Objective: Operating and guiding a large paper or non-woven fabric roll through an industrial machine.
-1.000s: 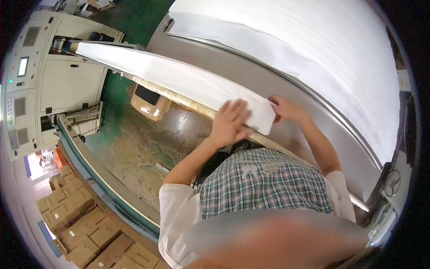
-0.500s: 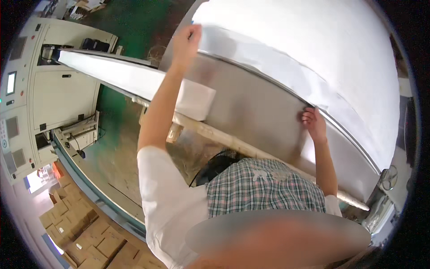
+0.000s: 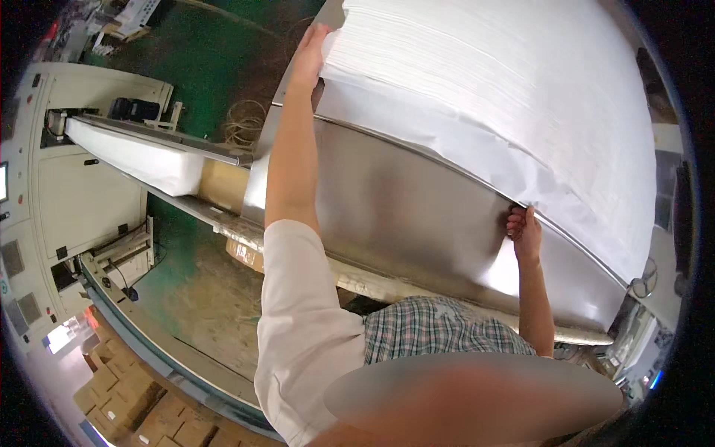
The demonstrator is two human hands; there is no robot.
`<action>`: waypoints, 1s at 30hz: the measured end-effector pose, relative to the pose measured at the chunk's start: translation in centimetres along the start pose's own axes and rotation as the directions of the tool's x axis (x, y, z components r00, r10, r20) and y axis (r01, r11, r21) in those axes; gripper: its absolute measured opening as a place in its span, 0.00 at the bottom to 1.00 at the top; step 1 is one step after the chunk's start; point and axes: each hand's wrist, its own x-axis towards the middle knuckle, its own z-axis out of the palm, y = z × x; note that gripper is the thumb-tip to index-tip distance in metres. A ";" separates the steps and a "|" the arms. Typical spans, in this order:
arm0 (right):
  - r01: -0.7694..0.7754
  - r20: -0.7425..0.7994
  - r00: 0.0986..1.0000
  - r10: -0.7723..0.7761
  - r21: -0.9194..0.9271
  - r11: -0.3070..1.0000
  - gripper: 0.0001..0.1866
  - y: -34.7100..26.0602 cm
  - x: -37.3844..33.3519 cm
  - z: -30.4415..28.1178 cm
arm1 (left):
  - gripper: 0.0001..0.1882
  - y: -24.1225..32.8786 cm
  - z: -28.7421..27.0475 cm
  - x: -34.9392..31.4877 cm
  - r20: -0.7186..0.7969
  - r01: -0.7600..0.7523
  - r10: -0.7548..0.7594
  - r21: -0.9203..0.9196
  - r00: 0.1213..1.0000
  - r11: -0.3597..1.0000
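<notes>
A tall stack of thin white sheets (image 3: 447, 56) fills the far right, its many layered edges showing. Along its front a smooth white sheet (image 3: 417, 123) lies over the rim of a metal table (image 3: 395, 201). My left hand (image 3: 310, 58) reaches far forward to the stack's left end, fingers stretched out and touching its side. Lower right, my right hand (image 3: 525, 232) is closed at the table's rim, fingers curled and thumb up by the wrinkled lower edge of the white sheet. Its fingertips are partly hidden.
On my left, a narrow conveyor (image 3: 205, 210) carries a long white bundle (image 3: 141, 160) out of a cream machine cabinet (image 3: 97, 205). Cardboard boxes (image 3: 141, 402) stand at the lower left. A coiled cable (image 3: 246, 123) lies on the green floor beyond the conveyor.
My left hand has gone from curled to stretched fingers at the stack's end. The stack's layered edges show more plainly. The bundle's near end is farther left, away from the table.
</notes>
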 end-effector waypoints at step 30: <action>0.929 0.720 0.297 -0.627 -0.370 0.015 0.15 -11.4 -0.7 21.3 | 0.39 2.0 11.6 -10.3 0.783 -0.781 0.028 0.621 0.621 -0.059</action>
